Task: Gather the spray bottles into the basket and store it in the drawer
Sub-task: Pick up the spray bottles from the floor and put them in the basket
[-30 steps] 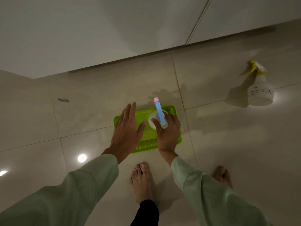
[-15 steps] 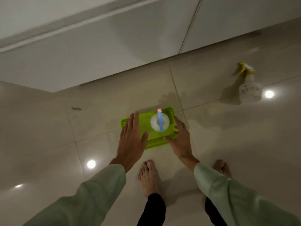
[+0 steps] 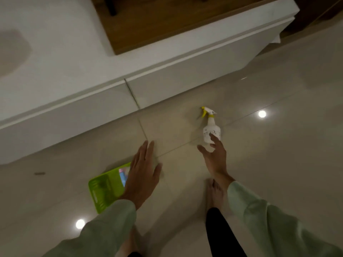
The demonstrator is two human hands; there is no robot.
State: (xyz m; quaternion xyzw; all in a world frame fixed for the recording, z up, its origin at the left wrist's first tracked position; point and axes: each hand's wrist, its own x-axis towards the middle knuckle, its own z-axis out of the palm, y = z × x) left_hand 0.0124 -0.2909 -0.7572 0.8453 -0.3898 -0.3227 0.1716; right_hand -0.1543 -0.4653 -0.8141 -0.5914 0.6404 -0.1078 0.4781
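A white spray bottle with a yellow trigger (image 3: 210, 127) stands upright on the tiled floor. My right hand (image 3: 215, 156) reaches toward its base with fingers spread, fingertips at the bottle's lower edge, not closed around it. A lime green basket (image 3: 104, 186) lies on the floor at the lower left. Inside it, a pink and blue spray head (image 3: 122, 174) shows, mostly hidden behind my left hand (image 3: 143, 175), which hovers open and flat above the basket's right end.
A long white cabinet with drawer fronts (image 3: 167, 78) runs across the back, with a wooden panel (image 3: 167, 21) on top. My bare feet (image 3: 213, 193) stand on the glossy floor, which shows bright reflected light spots (image 3: 262, 114).
My right hand left the bottle in the basket and moved right to the white bottle. The view swung right, so the basket now sits at the lower left.
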